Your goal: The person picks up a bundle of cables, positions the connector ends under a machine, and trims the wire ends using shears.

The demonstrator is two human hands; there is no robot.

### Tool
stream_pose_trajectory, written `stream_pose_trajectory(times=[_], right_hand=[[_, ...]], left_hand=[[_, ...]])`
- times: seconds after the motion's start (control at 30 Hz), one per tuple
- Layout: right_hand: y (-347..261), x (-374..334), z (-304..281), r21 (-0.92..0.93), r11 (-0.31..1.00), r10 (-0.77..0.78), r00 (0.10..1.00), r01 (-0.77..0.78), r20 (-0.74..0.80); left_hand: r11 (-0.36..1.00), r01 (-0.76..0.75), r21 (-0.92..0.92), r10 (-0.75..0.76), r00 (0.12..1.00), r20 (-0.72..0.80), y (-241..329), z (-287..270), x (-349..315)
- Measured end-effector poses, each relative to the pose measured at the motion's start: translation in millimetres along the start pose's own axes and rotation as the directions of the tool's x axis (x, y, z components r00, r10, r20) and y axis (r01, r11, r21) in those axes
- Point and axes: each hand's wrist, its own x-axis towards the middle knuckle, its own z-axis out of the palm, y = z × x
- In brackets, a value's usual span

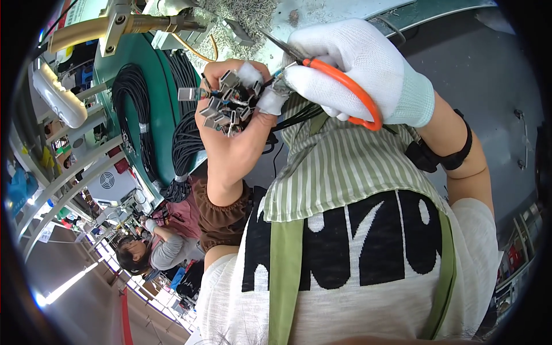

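My left hand is bare, with white wraps on its fingertips. It is closed around a bunch of black cables, whose ends carry several silver metal connectors fanned out over the palm. Close against its thumb is my right hand, in a white knit glove with a pale green cuff. Those gloved fingers grip orange-handled scissors. The dark pointed metal tip slants up and left, and one cable end lies between the two hands. Glove and fingers partly hide the scissors.
Small silvery scraps cover part of the worktop. Above my left hand, a brass-coloured tube juts in on a clamp. Coiled black cables lie on a green surface at left. Another person works farther off.
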Motion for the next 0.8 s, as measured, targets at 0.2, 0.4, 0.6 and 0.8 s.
stream_pose_trajectory(times=[0.2, 0.4, 0.6, 0.8], right_hand=[[-13.3, 2.2, -14.5, 0.325, 0.891, 0.237, 0.936, -0.316, 0.261], [-16.8, -0.9, 6.0, 0.198, 0.961, 0.190, 0.981, -0.193, 0.037], [-8.0, -0.2, 21.7, -0.444, 0.883, -0.283, 0.926, 0.150, -0.250], [-46.0, -3.0, 4.9, -0.754, 0.650, -0.296, 0.946, 0.096, -0.135]], left_hand=[[0.985, -0.173, 0.014, 0.171, 0.982, 0.080, -0.7, 0.7, -1.1], [0.961, -0.264, -0.082, 0.273, 0.953, 0.129, -10.7, -6.0, 4.4], [0.896, 0.146, -0.420, -0.229, 0.961, -0.154, 14.6, 8.3, -1.3], [0.967, 0.236, -0.095, -0.248, 0.958, -0.141, 11.0, 2.1, 2.3]])
